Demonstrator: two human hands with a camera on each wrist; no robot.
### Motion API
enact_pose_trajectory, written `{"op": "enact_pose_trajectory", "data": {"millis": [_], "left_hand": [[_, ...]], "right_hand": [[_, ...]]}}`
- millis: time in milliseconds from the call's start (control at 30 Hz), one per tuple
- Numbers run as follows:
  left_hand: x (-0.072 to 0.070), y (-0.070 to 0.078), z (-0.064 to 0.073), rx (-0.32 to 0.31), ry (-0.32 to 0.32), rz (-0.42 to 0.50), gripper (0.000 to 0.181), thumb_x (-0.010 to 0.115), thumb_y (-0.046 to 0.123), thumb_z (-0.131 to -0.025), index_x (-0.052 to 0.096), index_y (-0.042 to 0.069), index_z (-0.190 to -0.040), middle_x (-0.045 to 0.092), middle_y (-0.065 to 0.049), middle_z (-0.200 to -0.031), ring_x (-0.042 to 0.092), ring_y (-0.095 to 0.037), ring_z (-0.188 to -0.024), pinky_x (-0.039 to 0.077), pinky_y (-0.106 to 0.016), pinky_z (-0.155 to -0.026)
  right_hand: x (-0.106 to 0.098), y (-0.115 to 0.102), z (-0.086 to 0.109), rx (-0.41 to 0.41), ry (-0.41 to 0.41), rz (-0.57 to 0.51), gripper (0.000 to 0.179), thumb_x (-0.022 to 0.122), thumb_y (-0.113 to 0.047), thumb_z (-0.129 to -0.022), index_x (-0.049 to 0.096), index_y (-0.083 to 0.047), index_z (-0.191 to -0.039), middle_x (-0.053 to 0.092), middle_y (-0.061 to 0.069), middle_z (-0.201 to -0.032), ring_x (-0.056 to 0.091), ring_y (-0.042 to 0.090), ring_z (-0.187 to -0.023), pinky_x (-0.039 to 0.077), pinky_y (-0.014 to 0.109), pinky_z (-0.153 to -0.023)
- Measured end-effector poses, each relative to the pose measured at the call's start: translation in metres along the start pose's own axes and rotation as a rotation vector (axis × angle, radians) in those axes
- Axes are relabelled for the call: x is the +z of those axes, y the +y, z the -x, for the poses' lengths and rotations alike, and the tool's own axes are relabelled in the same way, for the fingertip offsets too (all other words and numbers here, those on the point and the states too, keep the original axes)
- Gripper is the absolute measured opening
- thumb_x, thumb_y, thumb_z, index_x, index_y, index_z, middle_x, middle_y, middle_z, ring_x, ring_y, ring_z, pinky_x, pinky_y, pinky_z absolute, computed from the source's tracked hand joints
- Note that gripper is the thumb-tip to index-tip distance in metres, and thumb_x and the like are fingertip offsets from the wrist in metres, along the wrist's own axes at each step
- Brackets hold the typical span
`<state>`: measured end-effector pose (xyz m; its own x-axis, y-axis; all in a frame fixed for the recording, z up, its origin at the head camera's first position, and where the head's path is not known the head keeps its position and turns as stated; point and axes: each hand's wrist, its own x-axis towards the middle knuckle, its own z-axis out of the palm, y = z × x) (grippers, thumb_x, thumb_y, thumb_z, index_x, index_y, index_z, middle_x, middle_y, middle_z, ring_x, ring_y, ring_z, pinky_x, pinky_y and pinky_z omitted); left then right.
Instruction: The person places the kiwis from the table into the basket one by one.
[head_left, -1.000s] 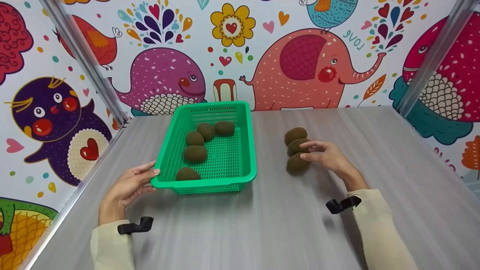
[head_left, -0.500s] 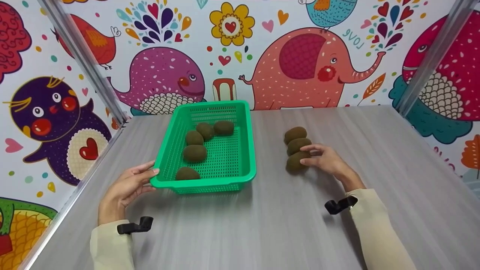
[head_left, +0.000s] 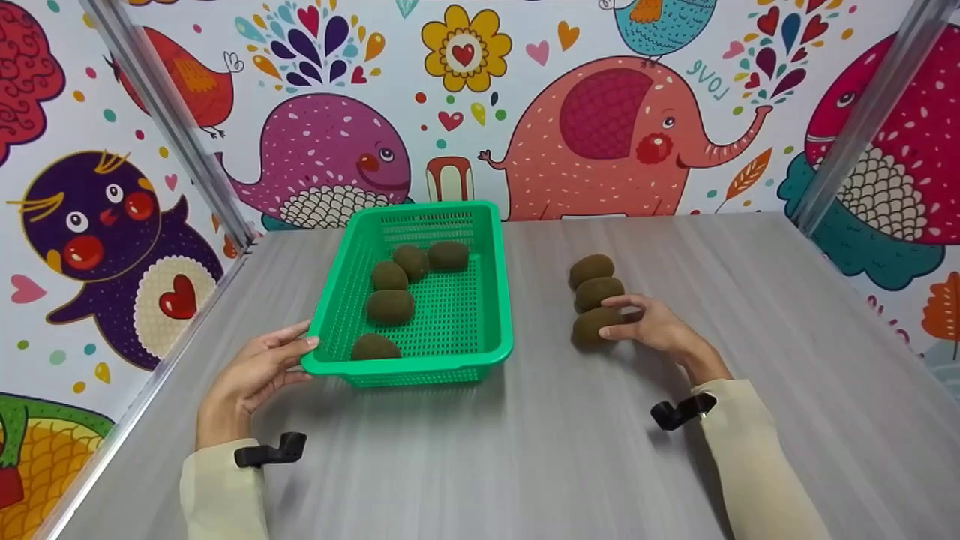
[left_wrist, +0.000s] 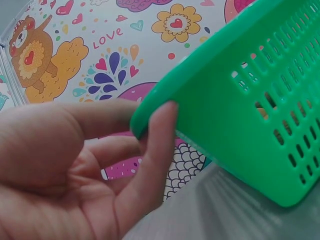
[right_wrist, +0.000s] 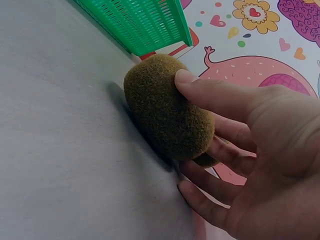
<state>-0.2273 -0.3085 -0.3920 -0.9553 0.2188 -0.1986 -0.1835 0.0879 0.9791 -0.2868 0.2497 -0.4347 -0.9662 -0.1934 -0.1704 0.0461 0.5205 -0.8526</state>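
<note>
My left hand (head_left: 247, 375) pinches the rim at the near left corner of a green plastic basket (head_left: 504, 300). In the left wrist view, the thumb and a finger sit on either side of that rim (left_wrist: 155, 97). Several brown kiwis lie in the basket, among them a near kiwi (head_left: 376, 346) partly behind the front rim. On the table to the right, three kiwis form a row. My right hand (head_left: 656, 326) grips the nearest kiwi (head_left: 592, 327) of the row, its thumb (right_wrist: 200, 87) on the fuzzy skin and its fingers behind. The middle kiwi (head_left: 598, 292) and far kiwi (head_left: 591, 270) lie beyond.
The grey wood-grain table (head_left: 480, 465) runs back to a wall (head_left: 525, 112) printed with cartoon animals. Metal posts (head_left: 176, 127) stand at the back corners. A black wrist mount (head_left: 274, 451) sits on the left sleeve, with a similar mount (head_left: 682, 411) on the right.
My right index finger has slid from the middle kiwi into the gap beyond the nearest one, which has turned slightly. The left hand and basket have stayed put.
</note>
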Motion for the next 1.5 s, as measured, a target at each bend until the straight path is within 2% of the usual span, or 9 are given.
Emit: {"op": "enact_pose_trajectory", "data": {"millis": [333,633,900,1100,1267,1333,1500], "left_hand": [[-0.001,0.0,0.001,-0.007,0.007,0.0,0.07,0.058,0.018,-0.103,0.02,-0.003,-0.157,0.073,0.01,-0.106,0.072,-0.004,-0.087,0.061,-0.024,-0.078],[-0.001,0.001,0.001,-0.006,0.013,0.003,0.07,0.059,0.019,-0.102,0.021,-0.002,-0.157,0.073,0.01,-0.108,0.072,-0.005,-0.087,0.061,-0.025,-0.08],[0.0,0.002,0.001,-0.01,0.02,0.006,0.07,0.059,0.018,-0.102,0.021,-0.003,-0.157,0.074,0.01,-0.105,0.072,-0.005,-0.085,0.061,-0.024,-0.077],[0.0,0.001,0.0,-0.014,0.018,-0.008,0.07,0.059,0.018,-0.102,0.021,-0.004,-0.157,0.074,0.01,-0.105,0.072,-0.004,-0.086,0.061,-0.025,-0.077],[0.0,0.0,0.0,-0.013,0.014,-0.012,0.07,0.058,0.018,-0.102,0.02,-0.004,-0.157,0.073,0.01,-0.106,0.072,-0.004,-0.086,0.061,-0.024,-0.077],[-0.001,0.001,0.0,-0.014,0.014,-0.01,0.071,0.059,0.018,-0.102,0.02,-0.004,-0.157,0.073,0.01,-0.105,0.072,-0.004,-0.086,0.061,-0.024,-0.078],[0.0,0.001,0.0,-0.021,0.021,-0.001,0.071,0.059,0.018,-0.102,0.02,-0.003,-0.157,0.075,0.009,-0.102,0.072,-0.005,-0.084,0.061,-0.024,-0.077]], "right_hand": [[0.003,0.003,-0.001,-0.005,-0.041,0.043,0.076,0.083,-0.035,-0.083,0.05,-0.008,-0.146,0.043,0.023,-0.149,0.048,0.041,-0.133,0.032,0.059,-0.116],[0.004,0.002,-0.002,0.028,-0.071,0.094,0.079,0.083,-0.039,-0.081,0.049,-0.012,-0.146,0.04,0.021,-0.152,0.039,0.04,-0.137,0.027,0.064,-0.117],[0.003,0.002,-0.003,0.005,-0.042,0.07,0.077,0.084,-0.043,-0.08,0.053,-0.011,-0.143,0.047,0.019,-0.145,0.045,0.035,-0.129,0.034,0.056,-0.112],[0.002,0.004,-0.001,0.006,-0.043,-0.045,0.08,0.082,-0.04,-0.082,0.048,-0.01,-0.147,0.046,0.019,-0.145,0.042,0.034,-0.132,0.032,0.053,-0.115],[0.002,0.0,-0.002,-0.023,-0.071,-0.222,0.079,0.079,-0.029,-0.087,0.039,-0.007,-0.151,0.039,0.02,-0.147,0.054,0.026,-0.12,0.045,0.043,-0.111],[0.003,-0.002,-0.002,-0.026,-0.085,-0.293,0.079,0.078,-0.026,-0.089,0.035,-0.007,-0.152,0.035,0.02,-0.149,0.058,0.022,-0.116,0.048,0.042,-0.11],[0.004,-0.009,-0.002,-0.033,-0.089,-0.411,0.076,0.075,-0.021,-0.091,0.033,-0.007,-0.152,0.028,0.017,-0.152,0.054,0.021,-0.122,0.041,0.047,-0.116]]}}
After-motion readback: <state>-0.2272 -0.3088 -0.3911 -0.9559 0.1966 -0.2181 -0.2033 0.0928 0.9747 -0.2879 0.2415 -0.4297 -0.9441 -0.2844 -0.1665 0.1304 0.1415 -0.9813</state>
